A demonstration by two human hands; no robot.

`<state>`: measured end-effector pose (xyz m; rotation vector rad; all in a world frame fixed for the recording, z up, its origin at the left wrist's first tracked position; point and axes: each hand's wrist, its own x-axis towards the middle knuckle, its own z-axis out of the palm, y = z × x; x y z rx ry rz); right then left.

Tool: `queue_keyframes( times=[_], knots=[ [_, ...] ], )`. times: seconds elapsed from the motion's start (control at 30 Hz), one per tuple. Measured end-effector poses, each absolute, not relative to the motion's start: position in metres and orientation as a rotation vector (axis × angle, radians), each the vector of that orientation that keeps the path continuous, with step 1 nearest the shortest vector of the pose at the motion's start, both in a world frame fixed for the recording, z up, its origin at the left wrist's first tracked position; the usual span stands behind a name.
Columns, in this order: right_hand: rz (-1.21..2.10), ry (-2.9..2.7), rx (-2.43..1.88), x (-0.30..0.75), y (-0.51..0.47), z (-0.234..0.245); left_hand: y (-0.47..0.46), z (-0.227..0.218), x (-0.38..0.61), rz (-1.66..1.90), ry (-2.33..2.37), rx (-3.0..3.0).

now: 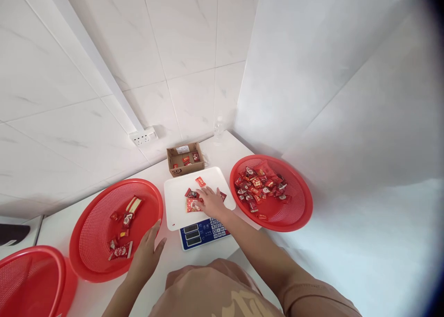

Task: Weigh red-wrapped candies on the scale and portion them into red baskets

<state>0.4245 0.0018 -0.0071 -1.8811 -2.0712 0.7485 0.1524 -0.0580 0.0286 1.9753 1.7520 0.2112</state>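
My right hand [212,203] is over the white tray of a weighing scale [174,206], fingers spread above or on several small red wrapped candies [193,205]. Part of those candies is hidden beneath the fingers. One more red candy [200,181] lies farther back on the tray. My left hand [150,250] is at the near right rim of a red plastic basket [77,243], fingers stretched out and nothing held. Inside that basket lie a few wrapped sweets [127,220]. The scale's blue keypad panel [204,232] faces me.
At right, another red basket [305,203] holds a heap of red wrapped candies [258,183]. Behind the scale stands a small cardboard box [187,170] with several candies. A third red basket [57,280] is at lower left. A clear bottle [218,126] stands near the wall corner.
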Motion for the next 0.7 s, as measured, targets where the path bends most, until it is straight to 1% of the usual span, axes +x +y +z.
queue_keyframes(
  times=[0.1,0.2,0.27,0.43,0.53,0.63,0.7],
  knots=[
    [0.63,-1.886,-2.03,0.447,-0.016,-0.01,-0.059,0.03,0.15,0.223,1.757,1.969],
    [0.593,-1.778,-2.145,0.467,-0.03,-0.016,-0.06,0.028,0.148,0.222,1.766,1.968],
    [0.634,-1.773,-2.124,0.47,-0.035,-0.02,-0.061,0.027,0.148,0.222,1.764,1.975],
    [0.802,-1.799,-1.893,0.456,-0.03,-0.017,-0.058,0.029,0.155,0.173,1.755,1.978],
    [0.667,-1.745,-1.876,0.473,-0.023,-0.012,-0.056,0.03,0.155,0.172,1.764,1.985],
    [0.482,-1.603,-2.041,0.522,-0.026,-0.009,-0.056,0.024,0.148,0.206,1.768,1.994],
    [0.505,-1.499,-2.272,0.56,-0.036,-0.011,-0.057,0.019,0.143,0.23,1.76,2.005]
  ],
)
